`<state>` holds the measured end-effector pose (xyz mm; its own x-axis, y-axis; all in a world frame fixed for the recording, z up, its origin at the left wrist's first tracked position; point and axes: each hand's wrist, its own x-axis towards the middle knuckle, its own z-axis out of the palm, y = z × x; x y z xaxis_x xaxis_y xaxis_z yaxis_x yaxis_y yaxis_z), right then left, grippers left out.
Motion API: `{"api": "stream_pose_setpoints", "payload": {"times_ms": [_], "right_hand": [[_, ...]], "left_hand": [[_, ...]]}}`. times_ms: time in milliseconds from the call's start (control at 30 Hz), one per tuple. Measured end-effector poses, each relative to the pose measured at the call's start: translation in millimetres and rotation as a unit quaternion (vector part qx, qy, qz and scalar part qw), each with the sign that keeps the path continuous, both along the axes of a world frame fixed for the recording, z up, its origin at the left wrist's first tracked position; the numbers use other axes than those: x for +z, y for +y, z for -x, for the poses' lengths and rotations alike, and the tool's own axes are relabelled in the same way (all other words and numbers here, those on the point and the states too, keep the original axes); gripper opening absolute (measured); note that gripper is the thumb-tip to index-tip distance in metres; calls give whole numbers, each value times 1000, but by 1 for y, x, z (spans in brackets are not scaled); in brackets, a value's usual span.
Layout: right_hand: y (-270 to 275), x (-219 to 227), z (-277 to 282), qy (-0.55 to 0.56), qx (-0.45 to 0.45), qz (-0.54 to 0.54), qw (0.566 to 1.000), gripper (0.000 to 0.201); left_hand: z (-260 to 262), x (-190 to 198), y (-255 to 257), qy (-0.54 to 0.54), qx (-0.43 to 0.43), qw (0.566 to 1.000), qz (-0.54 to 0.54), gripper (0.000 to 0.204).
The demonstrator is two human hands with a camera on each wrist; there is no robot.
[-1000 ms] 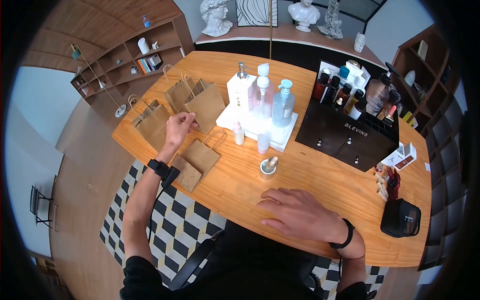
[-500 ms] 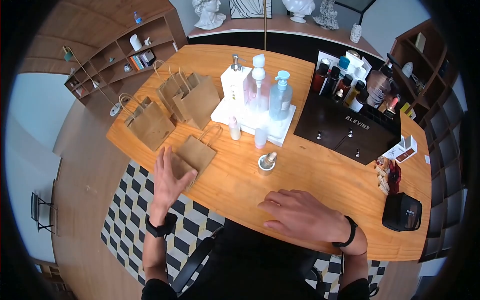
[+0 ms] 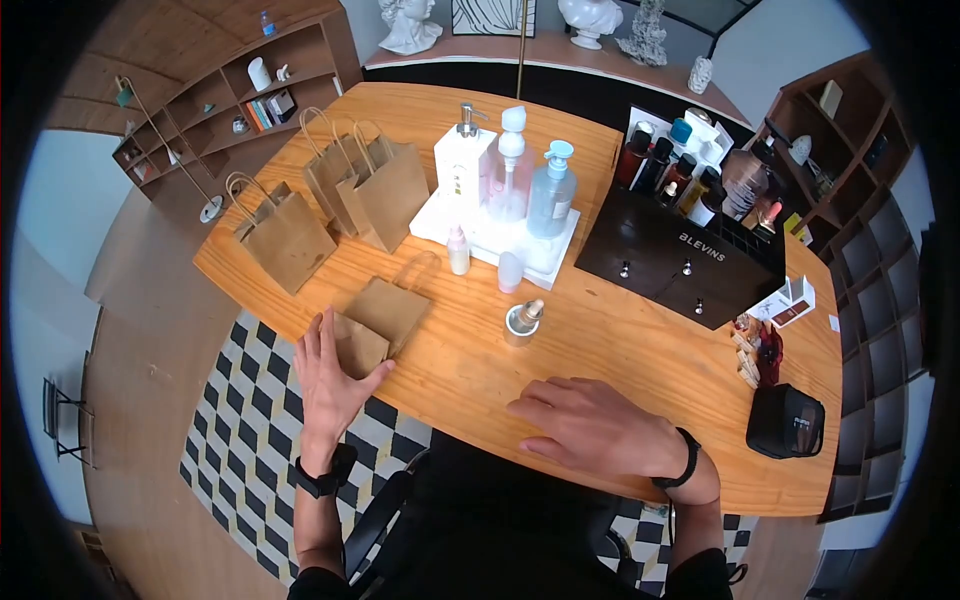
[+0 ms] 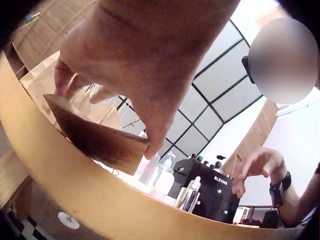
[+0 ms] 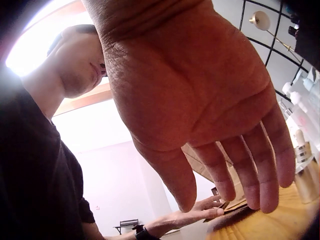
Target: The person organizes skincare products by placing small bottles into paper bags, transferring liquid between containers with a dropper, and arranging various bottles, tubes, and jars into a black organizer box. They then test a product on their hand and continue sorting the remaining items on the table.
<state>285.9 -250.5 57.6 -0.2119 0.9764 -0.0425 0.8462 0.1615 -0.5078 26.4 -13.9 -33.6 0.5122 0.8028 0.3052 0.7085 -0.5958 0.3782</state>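
A small brown paper bag (image 3: 390, 312) lies on its side near the table's front left edge, handles pointing away. My left hand (image 3: 330, 390) spans its base, fingers at the left edge and thumb at the right corner. The left wrist view shows the hand (image 4: 135, 65) over the bag's base (image 4: 100, 142), thumb tip touching one end and fingertips at the other. My right hand (image 3: 600, 430) holds nothing, palm down near the front edge; in the right wrist view its fingers (image 5: 252, 165) hang relaxed. A dropper bottle (image 3: 523, 322) stands between the hands, farther back.
Several upright paper bags (image 3: 288, 240) stand at the back left. Pump bottles (image 3: 551, 195) stand on a white tray (image 3: 545, 265). To the right are a black cosmetics organizer (image 3: 670, 255), a small box (image 3: 785, 303) and a black pouch (image 3: 785, 420).
My left hand has moved from the upright bags down to the lying bag, and its thumb has closed in on the bag's right corner. My right hand stays put; the head view has shifted slightly.
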Motion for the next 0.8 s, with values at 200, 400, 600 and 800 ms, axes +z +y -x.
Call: {"api": "stream_pose_setpoints", "payload": {"times_ms": [200, 400, 600, 800], "right_hand": [[-1, 4, 0, -4, 2, -15, 1000, 27], [-6, -3, -2, -7, 10, -40, 999, 31], [-10, 6, -7, -7, 9, -43, 999, 31], [-3, 7, -42, -46, -108, -67, 991, 32]], "left_hand": [[2, -12, 5, 16, -15, 999, -48, 117], [-1, -18, 9, 16, -8, 999, -37, 121], [-5, -17, 2, -1, -32, 998, -46, 110], [-29, 13, -34, -86, -114, 989, -44, 62]]}}
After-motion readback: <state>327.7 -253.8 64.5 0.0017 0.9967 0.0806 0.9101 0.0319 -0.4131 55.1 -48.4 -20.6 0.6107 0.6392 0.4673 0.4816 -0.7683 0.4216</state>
